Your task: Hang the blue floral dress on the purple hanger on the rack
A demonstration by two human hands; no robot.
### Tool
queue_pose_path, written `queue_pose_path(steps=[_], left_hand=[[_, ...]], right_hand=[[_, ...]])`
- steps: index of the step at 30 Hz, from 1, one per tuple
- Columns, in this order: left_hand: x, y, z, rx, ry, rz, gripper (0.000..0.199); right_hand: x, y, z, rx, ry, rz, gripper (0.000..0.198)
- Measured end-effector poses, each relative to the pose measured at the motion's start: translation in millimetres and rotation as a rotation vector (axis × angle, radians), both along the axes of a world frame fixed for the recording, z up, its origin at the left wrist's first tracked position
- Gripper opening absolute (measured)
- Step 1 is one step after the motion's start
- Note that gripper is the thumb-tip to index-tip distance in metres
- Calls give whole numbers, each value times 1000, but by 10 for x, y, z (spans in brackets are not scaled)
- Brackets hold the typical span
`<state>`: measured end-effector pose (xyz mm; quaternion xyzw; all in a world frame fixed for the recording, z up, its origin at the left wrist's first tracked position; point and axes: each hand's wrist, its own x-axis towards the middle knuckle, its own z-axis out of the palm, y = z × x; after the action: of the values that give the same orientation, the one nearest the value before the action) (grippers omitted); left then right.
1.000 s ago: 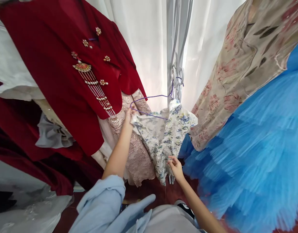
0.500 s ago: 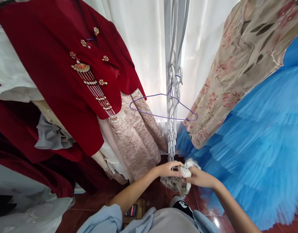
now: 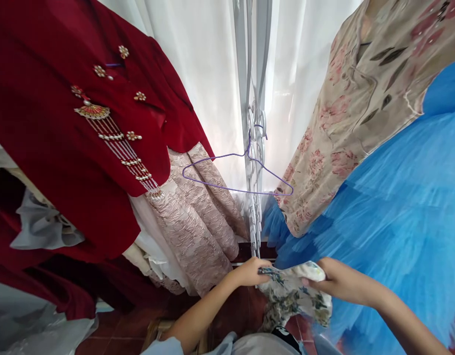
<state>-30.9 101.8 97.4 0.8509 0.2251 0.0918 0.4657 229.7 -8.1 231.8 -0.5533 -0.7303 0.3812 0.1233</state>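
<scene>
Between my two hands hangs a white garment (image 3: pixel 286 293) with a blue-green floral print, its upper edge stretched from side to side. My left hand (image 3: pixel 251 272) is closed on its left corner. With thumb and fingers, my right hand (image 3: pixel 333 281) pinches the right end of the same edge. The lower part droops in folds above my lap, so its full shape cannot be made out. In front of me an unoccupied purple wire hanger (image 3: pixel 233 188) hangs by its hook from a white metal stand (image 3: pixel 255 172).
On the left hang a dark red jacket (image 3: pixel 112 167) with beaded ornaments and a pale pink brocade skirt (image 3: pixel 198 222). At right are a beige floral dress (image 3: pixel 320 153) and a blue tulle gown (image 3: pixel 401 207). White curtains (image 3: pixel 201 64) stand behind, above a red tiled floor (image 3: pixel 112 325).
My hands have moved apart, and the bunched garment is now spread between them, showing its print. My right hand has shifted right. The view has turned slightly.
</scene>
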Motion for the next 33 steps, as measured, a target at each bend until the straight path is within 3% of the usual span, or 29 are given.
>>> queue_pose_path(steps=[2, 5, 7, 10, 13, 16, 21, 24, 27, 29, 31, 33], left_hand=[[-231, 106, -108, 72, 97, 76, 6], [-577, 117, -104, 89, 198, 210, 27], [-729, 59, 72, 83, 215, 284, 30], [-813, -18, 539, 96, 173, 352, 31], [-876, 8, 1047, 124, 50, 475, 35], [-1125, 172, 1434, 161, -67, 631, 32], [-1892, 791, 1994, 293, -77, 743, 17], [-2122, 1419, 2524, 416, -73, 889, 14], [-1868, 2077, 3151, 692, -135, 985, 10], [-1465, 2323, 3500, 857, -271, 990, 27], [-1018, 2309, 3691, 943, -334, 886, 44], [-678, 2087, 3675, 1003, -276, 723, 46]], right_hand=[[337, 35, -65, 56, -34, -114, 57], [817, 251, -106, 151, -39, -283, 61], [1039, 541, -48, 221, 41, -386, 62], [1144, 1139, 201, 357, 247, -533, 58], [945, 1742, 551, 499, 470, -587, 50], [515, 2103, 763, 539, 557, -434, 46], [-80, 2083, 628, 542, 512, -299, 36], [-164, 1986, 556, 513, 642, -295, 36], [-170, 1935, 611, 510, 698, -343, 47], [-169, 1916, 659, 563, 692, -395, 48], [-159, 1903, 670, 616, 673, -454, 48], [-132, 1890, 632, 636, 642, -499, 53]])
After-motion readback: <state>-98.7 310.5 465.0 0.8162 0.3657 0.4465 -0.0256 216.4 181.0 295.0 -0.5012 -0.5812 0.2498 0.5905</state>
